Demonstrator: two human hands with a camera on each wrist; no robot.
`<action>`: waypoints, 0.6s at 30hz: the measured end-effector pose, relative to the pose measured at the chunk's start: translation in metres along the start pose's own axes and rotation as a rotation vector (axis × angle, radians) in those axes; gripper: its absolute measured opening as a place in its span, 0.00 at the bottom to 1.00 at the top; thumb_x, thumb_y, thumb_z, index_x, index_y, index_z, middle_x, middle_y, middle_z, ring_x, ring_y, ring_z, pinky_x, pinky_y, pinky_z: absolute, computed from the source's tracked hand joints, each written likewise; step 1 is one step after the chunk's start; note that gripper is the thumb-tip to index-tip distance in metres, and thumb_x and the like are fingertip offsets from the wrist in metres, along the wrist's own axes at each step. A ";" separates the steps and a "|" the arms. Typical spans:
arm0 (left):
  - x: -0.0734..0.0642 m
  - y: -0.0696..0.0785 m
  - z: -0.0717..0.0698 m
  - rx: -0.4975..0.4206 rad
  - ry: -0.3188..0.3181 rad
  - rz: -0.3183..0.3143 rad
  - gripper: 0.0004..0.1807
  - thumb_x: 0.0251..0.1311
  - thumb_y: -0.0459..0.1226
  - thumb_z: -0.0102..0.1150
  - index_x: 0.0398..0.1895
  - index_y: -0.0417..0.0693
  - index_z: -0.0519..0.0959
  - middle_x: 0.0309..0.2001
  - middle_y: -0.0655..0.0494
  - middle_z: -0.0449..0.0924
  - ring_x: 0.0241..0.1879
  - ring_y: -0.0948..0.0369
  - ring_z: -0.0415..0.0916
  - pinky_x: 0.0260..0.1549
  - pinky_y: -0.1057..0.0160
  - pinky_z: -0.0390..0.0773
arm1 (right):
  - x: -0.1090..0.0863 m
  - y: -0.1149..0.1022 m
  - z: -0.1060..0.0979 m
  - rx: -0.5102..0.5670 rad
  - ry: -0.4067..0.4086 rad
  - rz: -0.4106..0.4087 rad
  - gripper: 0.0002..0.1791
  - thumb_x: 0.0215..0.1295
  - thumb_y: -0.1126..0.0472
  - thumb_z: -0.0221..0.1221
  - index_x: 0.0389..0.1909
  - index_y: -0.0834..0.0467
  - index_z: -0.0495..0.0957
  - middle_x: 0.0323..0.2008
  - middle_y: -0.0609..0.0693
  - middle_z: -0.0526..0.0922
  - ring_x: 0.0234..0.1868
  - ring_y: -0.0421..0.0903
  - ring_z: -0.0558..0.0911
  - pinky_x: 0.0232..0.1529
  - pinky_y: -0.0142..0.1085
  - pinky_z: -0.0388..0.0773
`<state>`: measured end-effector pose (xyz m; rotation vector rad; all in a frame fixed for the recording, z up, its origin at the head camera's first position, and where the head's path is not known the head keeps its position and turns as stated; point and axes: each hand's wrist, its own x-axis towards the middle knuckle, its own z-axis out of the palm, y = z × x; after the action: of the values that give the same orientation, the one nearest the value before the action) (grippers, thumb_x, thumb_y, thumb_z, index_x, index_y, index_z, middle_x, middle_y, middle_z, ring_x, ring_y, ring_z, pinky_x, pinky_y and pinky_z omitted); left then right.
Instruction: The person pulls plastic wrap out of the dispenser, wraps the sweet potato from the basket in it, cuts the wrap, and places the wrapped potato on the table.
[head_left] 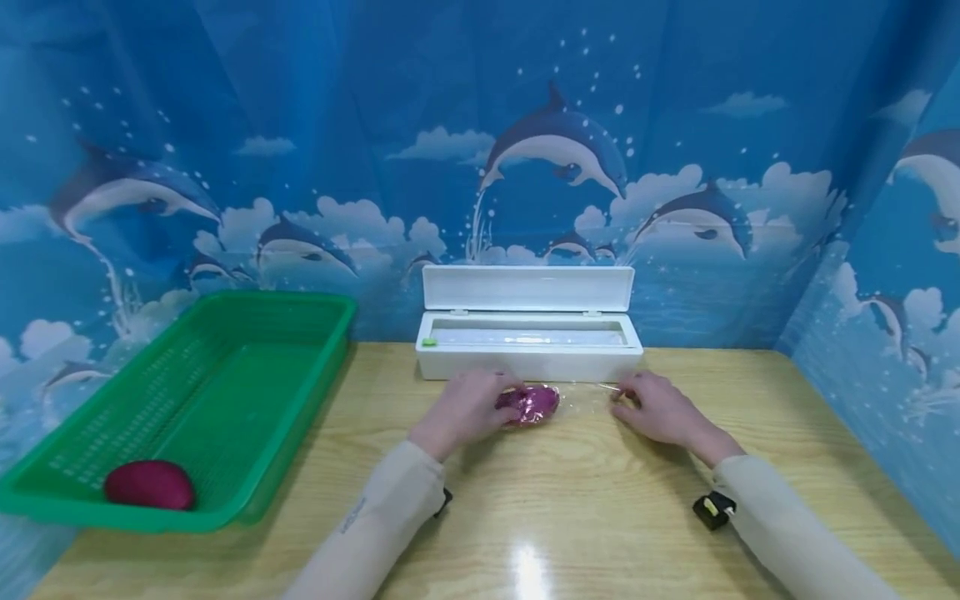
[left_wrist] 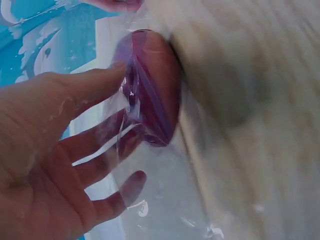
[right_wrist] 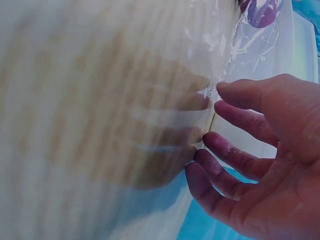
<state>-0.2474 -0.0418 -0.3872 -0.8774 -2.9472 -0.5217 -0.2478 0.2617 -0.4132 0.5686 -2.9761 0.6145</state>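
A purple-red oval [head_left: 538, 404], smooth and shaped like a short sweet potato, lies on the table under clear plastic wrap [head_left: 583, 400]. My left hand [head_left: 471, 408] grips its left end, with the thumb [left_wrist: 97, 85] on the near side and fingers behind, through the shiny film. To the right, my right hand [head_left: 662, 408] pinches the film's loose edge between thumb [right_wrist: 240, 92] and index finger. Its other fingers are bent beneath, fingertips close over the tabletop. Just behind both hands stands a white wrap dispenser [head_left: 525, 364], its lid raised and a film roll inside.
A green plastic basket [head_left: 258, 475] stands on the left with another purple-red oval [head_left: 150, 485] in its near corner. The light wood table [head_left: 600, 525] meets a blue dolphin-print curtain [head_left: 390, 108] at the back and right. A small green slider [head_left: 429, 342] sits on the dispenser's left end.
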 end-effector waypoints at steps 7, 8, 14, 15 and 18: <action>0.002 0.001 0.004 -0.020 -0.051 -0.012 0.27 0.57 0.43 0.74 0.61 0.60 0.79 0.57 0.59 0.84 0.57 0.60 0.81 0.61 0.57 0.79 | -0.006 0.004 -0.008 0.127 -0.055 0.096 0.09 0.62 0.60 0.67 0.39 0.60 0.81 0.39 0.56 0.85 0.42 0.51 0.82 0.46 0.49 0.81; 0.003 0.001 0.004 -0.027 -0.058 -0.011 0.27 0.57 0.43 0.75 0.61 0.59 0.79 0.58 0.59 0.84 0.57 0.59 0.81 0.61 0.56 0.79 | -0.007 0.004 -0.011 0.143 -0.069 0.106 0.12 0.62 0.60 0.68 0.41 0.61 0.80 0.40 0.57 0.85 0.43 0.52 0.83 0.48 0.50 0.82; 0.004 -0.002 0.005 -0.073 -0.090 -0.011 0.27 0.55 0.40 0.76 0.59 0.60 0.78 0.59 0.57 0.83 0.58 0.58 0.80 0.62 0.55 0.78 | -0.009 0.008 -0.018 0.173 -0.134 0.090 0.28 0.58 0.58 0.71 0.57 0.67 0.77 0.47 0.62 0.85 0.49 0.57 0.84 0.54 0.56 0.81; 0.004 -0.002 0.005 -0.081 -0.095 -0.009 0.27 0.55 0.39 0.76 0.59 0.60 0.78 0.59 0.57 0.83 0.57 0.58 0.80 0.61 0.56 0.79 | -0.009 0.009 -0.018 0.180 -0.149 0.082 0.30 0.59 0.57 0.71 0.60 0.66 0.77 0.48 0.63 0.85 0.50 0.58 0.84 0.54 0.56 0.81; 0.004 -0.004 0.005 -0.104 -0.106 0.002 0.28 0.54 0.38 0.75 0.58 0.60 0.77 0.57 0.56 0.84 0.54 0.59 0.81 0.57 0.59 0.80 | -0.008 0.011 -0.019 0.217 -0.209 0.052 0.31 0.61 0.57 0.70 0.63 0.66 0.76 0.54 0.64 0.84 0.54 0.59 0.82 0.57 0.58 0.79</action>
<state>-0.2531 -0.0412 -0.3925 -0.9461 -3.0382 -0.6537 -0.2444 0.2814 -0.4013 0.6051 -3.1480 0.9478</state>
